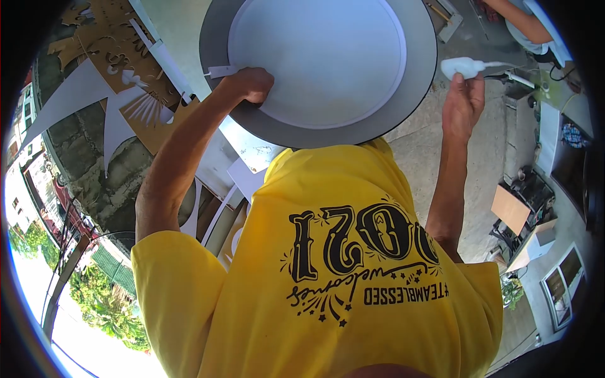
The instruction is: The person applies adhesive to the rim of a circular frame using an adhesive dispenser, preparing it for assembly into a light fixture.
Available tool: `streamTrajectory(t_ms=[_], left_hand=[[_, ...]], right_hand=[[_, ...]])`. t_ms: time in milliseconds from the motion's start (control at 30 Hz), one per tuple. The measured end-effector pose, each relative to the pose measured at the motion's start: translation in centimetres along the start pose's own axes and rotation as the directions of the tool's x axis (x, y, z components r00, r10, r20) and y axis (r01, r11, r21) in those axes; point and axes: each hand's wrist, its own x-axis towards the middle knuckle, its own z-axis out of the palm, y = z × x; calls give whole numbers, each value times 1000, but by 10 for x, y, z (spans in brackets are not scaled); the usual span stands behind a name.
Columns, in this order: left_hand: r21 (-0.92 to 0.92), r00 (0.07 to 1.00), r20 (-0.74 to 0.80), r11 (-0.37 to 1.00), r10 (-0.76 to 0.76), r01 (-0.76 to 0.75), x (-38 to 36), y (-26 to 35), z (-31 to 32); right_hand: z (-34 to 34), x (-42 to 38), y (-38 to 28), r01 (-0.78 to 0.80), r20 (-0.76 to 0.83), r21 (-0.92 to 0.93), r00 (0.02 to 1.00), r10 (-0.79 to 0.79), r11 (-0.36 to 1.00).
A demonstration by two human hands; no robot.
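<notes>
A large round disc is in front of me, pale in the middle with a raised white ring and a wide grey border. My left hand is closed in a fist over its left border. Beside that wrist a small white strip sticks out to the left; whether the fist holds it is hidden. Off the disc's right side, my right hand is raised, fingers and thumb pinching a white squeeze bottle. The bottle lies sideways, its thin nozzle pointing right.
Cut brown board and white cut-out pieces lie at the left. Another person's arm shows at the top right. Boxes and a window frame stand along the right side. Concrete floor lies between.
</notes>
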Motion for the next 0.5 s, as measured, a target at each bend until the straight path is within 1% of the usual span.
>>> streamTrajectory(t_ms=[67, 100, 133, 233, 267, 333, 367, 433, 467, 500], left_hand=[[-17, 998, 28, 999, -49, 50, 4, -2, 5], [-21, 998, 27, 998, -62, 63, 1, -1, 3], [-7, 997, 27, 998, -67, 67, -2, 2, 0], [8, 996, 15, 997, -83, 83, -1, 3, 2], [13, 996, 2, 996, -85, 85, -1, 1, 6], [28, 996, -14, 996, -86, 86, -2, 0, 7], [48, 997, -30, 996, -74, 75, -4, 0, 8], [60, 996, -45, 995, -73, 76, -8, 1, 9], [74, 996, -64, 995, -69, 73, -9, 1, 9], [73, 996, -62, 994, -71, 76, -11, 2, 7]], right_hand=[[-19, 7, 13, 32, -108, -161, 993, -50, 986], [-28, 10, 23, -5, -153, -218, 988, -29, 976], [-36, 12, 36, -3, -144, -209, 989, -28, 978], [-57, 17, 79, -126, -206, -256, 976, 74, 958], [-63, 16, 92, -128, -197, -250, 977, 79, 960], [-67, 16, 111, -132, -177, -363, 982, 71, 922], [-69, 15, 120, -134, -171, -360, 982, 75, 923], [-74, 12, 134, -44, -106, -529, 994, -14, 847], [-76, 13, 141, -42, -103, -527, 995, -15, 849], [-77, 12, 146, -9, -84, -594, 995, -51, 804]])
